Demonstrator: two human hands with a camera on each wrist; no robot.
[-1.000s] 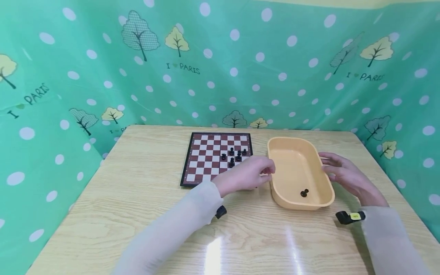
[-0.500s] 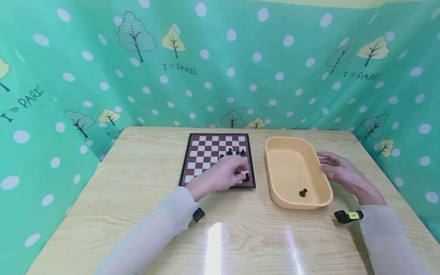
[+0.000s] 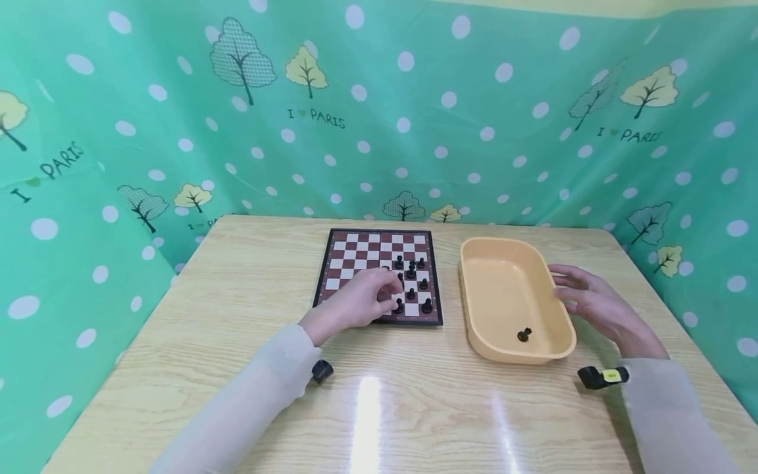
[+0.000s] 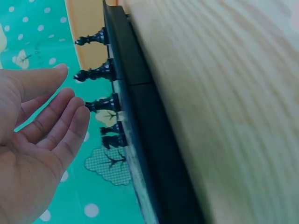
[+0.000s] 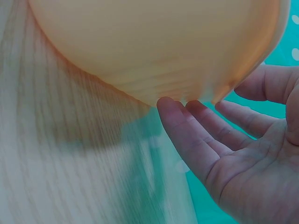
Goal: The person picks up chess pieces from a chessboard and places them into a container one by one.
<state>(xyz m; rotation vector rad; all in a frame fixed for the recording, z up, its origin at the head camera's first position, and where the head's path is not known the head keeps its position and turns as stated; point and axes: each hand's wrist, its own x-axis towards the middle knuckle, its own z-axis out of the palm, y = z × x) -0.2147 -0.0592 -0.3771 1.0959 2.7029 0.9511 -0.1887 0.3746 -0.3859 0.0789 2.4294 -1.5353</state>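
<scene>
My left hand (image 3: 360, 297) is over the near part of a brown-and-white chessboard (image 3: 351, 255), thumb and fingers apart. Its fingertips are right at a black chess piece (image 3: 399, 307) close to the board's front edge. In the left wrist view, the hand (image 4: 39, 149) shows nothing between thumb and fingers, and a dark pawn-like piece (image 4: 96, 73) stands just beyond the thumb tip. My right hand (image 3: 598, 304) rests its spread fingertips against the outer right side of a peach plastic tray (image 3: 500, 296). The right wrist view shows those fingers (image 5: 191, 135) slightly bent along the tray wall.
Several other black pieces stand on the board's right half, one (image 3: 427, 306) in the near right corner. Inside the tray, one black piece (image 3: 524, 335) lies on its side. The wooden table (image 3: 438, 401) backs onto a green dotted curtain (image 3: 331, 145).
My left hand has gone from the tray's left rim to the board, then farther left across it. A black piece stands uncovered in the near right corner. The right hand has stayed at the tray.
</scene>
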